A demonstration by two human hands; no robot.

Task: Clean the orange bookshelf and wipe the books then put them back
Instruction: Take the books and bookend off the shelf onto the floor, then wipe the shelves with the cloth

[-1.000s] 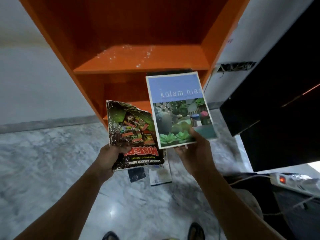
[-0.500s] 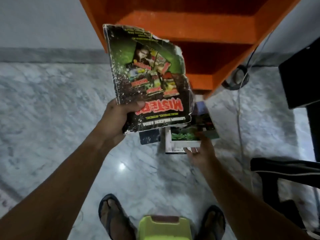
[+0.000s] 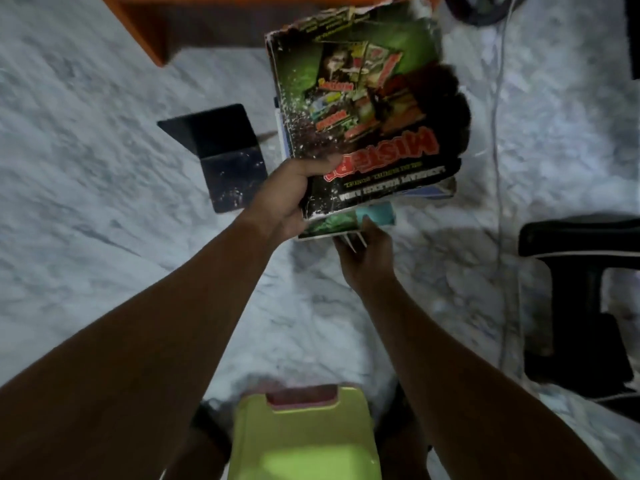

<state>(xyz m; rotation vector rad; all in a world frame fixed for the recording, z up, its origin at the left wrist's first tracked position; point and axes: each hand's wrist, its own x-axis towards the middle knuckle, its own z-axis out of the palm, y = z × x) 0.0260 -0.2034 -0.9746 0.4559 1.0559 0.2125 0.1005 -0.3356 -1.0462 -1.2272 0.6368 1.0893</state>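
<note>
Fingers of the left hand (image 3: pixel 287 199) are curled round the near corner of a tattered book (image 3: pixel 367 109). The thumb (image 3: pixel 320 165) is pressed on the cover and the rest are tucked under, out of sight. The book is held up off the marble floor (image 3: pixel 86 174), tilted, w/ its red title upside down to the camera. The cover is dark green, w/ torn edges and white specks along the spine side.

The right hand (image 3: pixel 369 252) is lower and just beside the left. Its fingers pinch the near edge of a green-cover book (image 3: pixel 341 225) – one digit on the teal corner, the others below the white page edges. The shot is blurred, so the grip isn't sharp. Most of that book is hidden under the tattered one, and I can't tell if it rests on the floor or on sth else. Pale blue edges of more books peek out at the sides.

The orange bookshelf (image 3: pixel 145 32) shows only its bottom corner at the top left, standing on the floor.

A dark blue book (image 3: pixel 228 161) lies flat on the floor, left of the hands and apart from them. A lime-green stool (image 3: pixel 301 441) is at the bottom centre, btw the forearms. On the right side are a black chair (image 3: pixel 581 306) and a white cable (image 3: pixel 498 161), which runs down the floor.
</note>
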